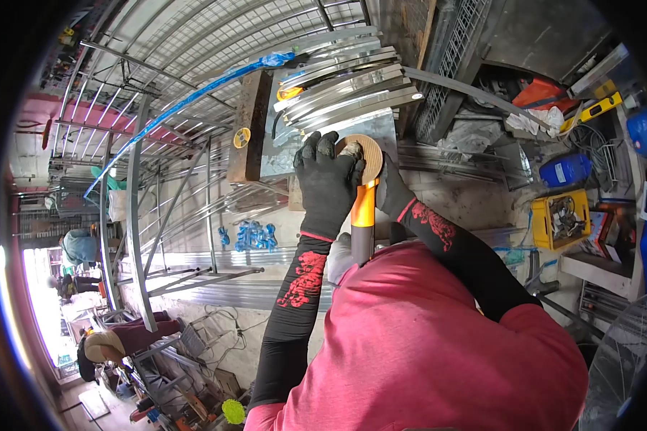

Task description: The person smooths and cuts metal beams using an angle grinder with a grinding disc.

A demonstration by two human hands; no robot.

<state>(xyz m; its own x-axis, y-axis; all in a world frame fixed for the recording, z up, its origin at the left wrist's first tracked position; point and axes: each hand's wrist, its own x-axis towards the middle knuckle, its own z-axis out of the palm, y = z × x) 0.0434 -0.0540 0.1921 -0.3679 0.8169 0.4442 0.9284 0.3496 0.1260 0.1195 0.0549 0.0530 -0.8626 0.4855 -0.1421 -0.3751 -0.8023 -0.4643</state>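
An angle grinder with an orange and dark grey body (pixel 363 208) points up in front of my chest, its round brown disc (pixel 372 159) facing me. My left hand (pixel 327 179), in a black glove, is closed at the disc's left side, with finger and thumb at its centre. Partly hidden behind the disc, my right hand (pixel 394 188) grips the grinder's head from the right. Just beyond, a metal-topped work table (pixel 277 154) carries several shiny metal strips (pixel 352 90) and a rusty steel beam (pixel 249 129). A yellow-orange item (pixel 289 93) lies beside the strips.
Metal frames (pixel 133 215) stand at the left, with a long blue-wrapped bar (pixel 187 100) slanting across. Blue plastic pieces (pixel 251 235) lie on the floor. At right are a yellow crate (pixel 561 219), a blue container (pixel 566 170) and a spirit level (pixel 593 110). Another person (pixel 126 337) bends at lower left.
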